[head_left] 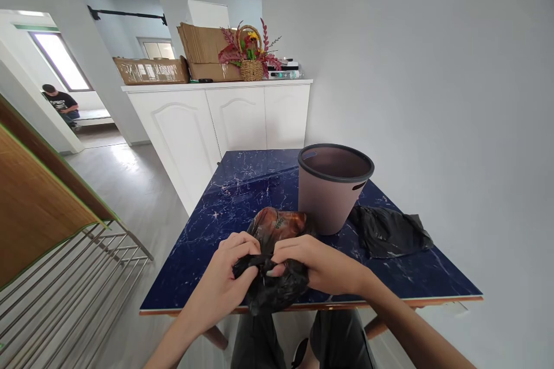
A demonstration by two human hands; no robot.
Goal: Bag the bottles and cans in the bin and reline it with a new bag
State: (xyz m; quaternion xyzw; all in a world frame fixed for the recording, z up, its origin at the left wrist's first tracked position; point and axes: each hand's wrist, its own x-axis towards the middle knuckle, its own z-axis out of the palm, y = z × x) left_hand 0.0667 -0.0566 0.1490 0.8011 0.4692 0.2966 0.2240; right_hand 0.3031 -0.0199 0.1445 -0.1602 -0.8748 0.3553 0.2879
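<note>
Both hands are closed on a black plastic bag (277, 288) at the front edge of the table. My left hand (229, 271) grips the bag's gathered top from one side, and my right hand (311, 262) pinches it from the other, thumbs almost meeting. Through the thin film of the bag's far part, something orange-red with printed letters shows; its kind I cannot make out. Just behind my right hand stands an upright mauve trash can (324, 202) with a dark rim. To its right, another black plastic bag (393, 232) lies crumpled and flat.
The blue marbled table (199, 242) has a wood edge. White cabinets (242, 115) behind carry cardboard boxes (212, 49) and a flower basket (251, 69). A metal rack (86, 277) stands left. A person (62, 104) sits in the far room.
</note>
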